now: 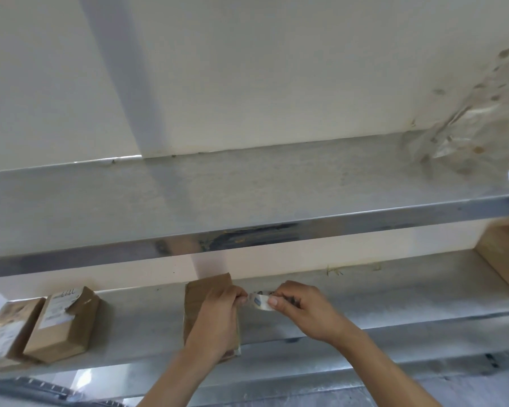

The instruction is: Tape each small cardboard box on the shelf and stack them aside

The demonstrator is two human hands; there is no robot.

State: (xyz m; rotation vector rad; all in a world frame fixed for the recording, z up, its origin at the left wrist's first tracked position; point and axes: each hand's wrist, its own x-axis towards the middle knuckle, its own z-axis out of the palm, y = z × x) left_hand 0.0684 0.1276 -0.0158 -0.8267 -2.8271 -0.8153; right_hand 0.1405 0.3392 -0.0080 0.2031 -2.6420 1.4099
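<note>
A small brown cardboard box [202, 301] lies on the lower metal shelf [394, 301], under my left hand [218, 315]. That hand rests over the box and pinches the free end of the tape near its top right corner. My right hand [299, 306] grips a small white tape roll [260, 301] just right of the box. Two more small boxes sit at the left: one with a white label and a torn flap [63, 324], and another [6, 330] beside it at the frame's edge.
An upper metal shelf [247, 195] runs across the view above the hands, with crumpled clear plastic [467, 133] at its right end. A larger cardboard box [506, 257] stands at the right end of the lower shelf. A pale wall lies behind.
</note>
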